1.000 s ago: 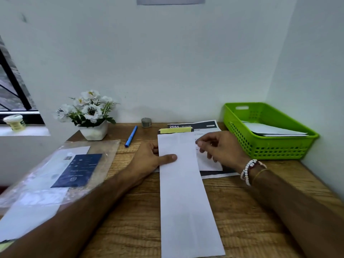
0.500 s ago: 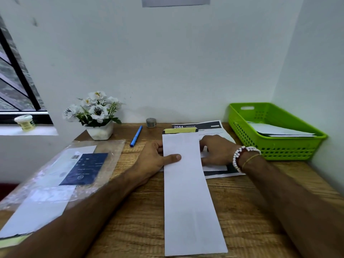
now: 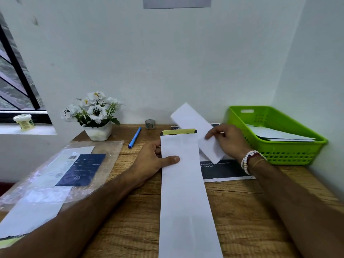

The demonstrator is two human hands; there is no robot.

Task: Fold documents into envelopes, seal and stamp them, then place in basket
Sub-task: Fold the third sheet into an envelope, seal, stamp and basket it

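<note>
A long white envelope point(image 3: 186, 198) lies lengthwise on the wooden desk, its yellow-strip flap point(image 3: 179, 132) at the far end. My left hand point(image 3: 152, 161) grips its left edge, thumb on top. My right hand point(image 3: 226, 140) holds a folded white document point(image 3: 193, 121), lifted and tilted just right of the envelope's far end. Under it lies a printed sheet with dark blocks point(image 3: 225, 169). The green basket point(image 3: 290, 155) at the right holds white envelopes point(image 3: 277, 135).
A flower pot point(image 3: 97, 131), a blue pen point(image 3: 134, 140) and a small tape roll point(image 3: 150, 124) stand at the back of the desk. A clear plastic pack of papers point(image 3: 55, 172) lies at the left. White walls close the back and right.
My right hand has picked the folded document off the printed sheet and raised it, tilted. My left hand stays on the envelope.
</note>
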